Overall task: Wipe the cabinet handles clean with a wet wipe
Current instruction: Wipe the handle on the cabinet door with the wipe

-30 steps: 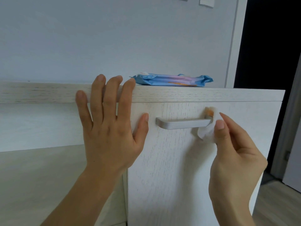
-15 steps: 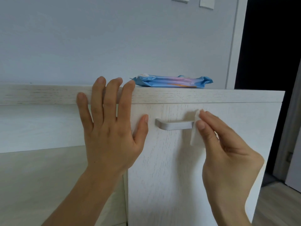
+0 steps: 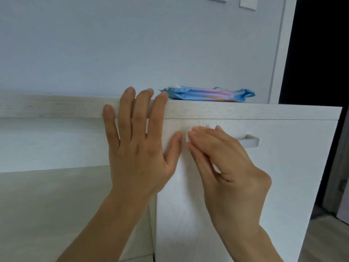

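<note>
A silver bar handle (image 3: 250, 141) sits high on the white cabinet door (image 3: 283, 176); only its right end shows. My right hand (image 3: 226, 163) covers the handle's left part, fingers pinched around it. The white wet wipe (image 3: 188, 138) is barely visible at the fingertips, blurred. Flat against the door's upper left corner lies my left hand (image 3: 137, 140), fingers spread and reaching over the cabinet's top edge, thumb close to my right fingertips.
A blue wet-wipe pack (image 3: 207, 95) lies on the cabinet top (image 3: 264, 113). Left of the door is a lower open shelf (image 3: 56, 205). A dark doorway (image 3: 321, 53) stands at the right, with wood floor (image 3: 324, 242) below.
My right hand slid the wipe along the handle from its right end to its left end. The left hand stayed pressed on the door.
</note>
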